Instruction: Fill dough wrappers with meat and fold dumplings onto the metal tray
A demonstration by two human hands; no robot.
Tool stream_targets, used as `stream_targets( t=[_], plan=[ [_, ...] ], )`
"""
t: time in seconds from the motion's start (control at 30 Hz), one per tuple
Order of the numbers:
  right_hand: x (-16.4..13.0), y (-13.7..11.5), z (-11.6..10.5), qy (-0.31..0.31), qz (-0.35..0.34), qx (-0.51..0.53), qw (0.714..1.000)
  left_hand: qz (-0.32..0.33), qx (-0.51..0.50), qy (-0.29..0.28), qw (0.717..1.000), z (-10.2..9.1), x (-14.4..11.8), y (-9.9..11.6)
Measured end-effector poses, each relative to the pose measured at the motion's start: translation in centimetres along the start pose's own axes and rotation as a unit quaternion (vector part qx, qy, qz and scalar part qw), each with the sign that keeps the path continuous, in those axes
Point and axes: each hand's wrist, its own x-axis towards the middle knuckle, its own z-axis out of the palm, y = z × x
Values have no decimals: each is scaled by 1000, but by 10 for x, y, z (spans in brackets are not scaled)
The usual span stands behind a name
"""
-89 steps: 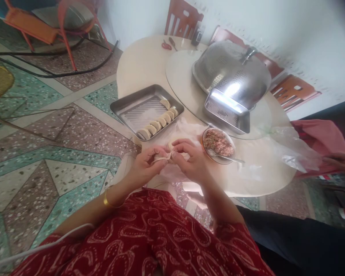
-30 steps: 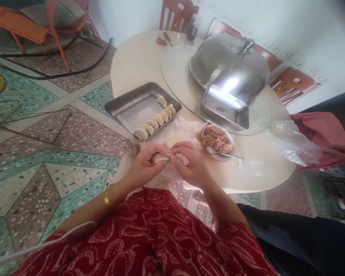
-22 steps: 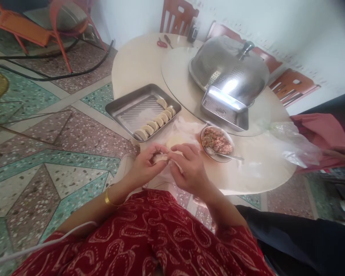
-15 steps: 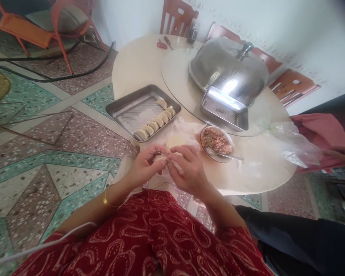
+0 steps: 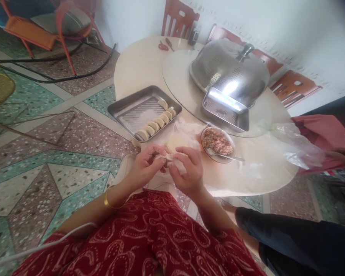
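Between my two hands, at the near edge of the table, is a pale dumpling (image 5: 166, 156), mostly covered by fingers. My left hand (image 5: 149, 163) pinches it from the left with thumb and forefinger. From the other side the fingertips of my right hand (image 5: 188, 168) press its edge. Just beyond lies a stack of round dumpling wrappers (image 5: 176, 143). A bowl of minced filling (image 5: 217, 141) with a spoon (image 5: 228, 156) in it stands to the right. Several folded dumplings (image 5: 158, 122) sit in a row along the right side of a metal tray (image 5: 123, 109).
On the glass turntable (image 5: 175, 71) rest a big perforated metal dome (image 5: 230, 67) and a second metal tray (image 5: 225, 113). Red scissors (image 5: 163, 46) lie at the far edge. At right, another person's hand (image 5: 342, 155) is near a plastic bag (image 5: 296, 143); dark-trousered legs (image 5: 287, 230) extend below.
My right hand's fingers have shifted slightly and opened a little, so more of the wrapper stack shows. The dumpling stays between both hands. The view has moved slightly.
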Motion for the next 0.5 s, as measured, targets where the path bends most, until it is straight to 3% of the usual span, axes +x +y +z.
stream_targets(
  t=[0.23,0.5],
  plan=[
    [-12,2,8,59,-9,-3,998,-26,0,-12,1000,3,1,-1],
    [-24,9,14,85,5,-20,996,-58,6,-17,998,7,2,-2]
  ],
)
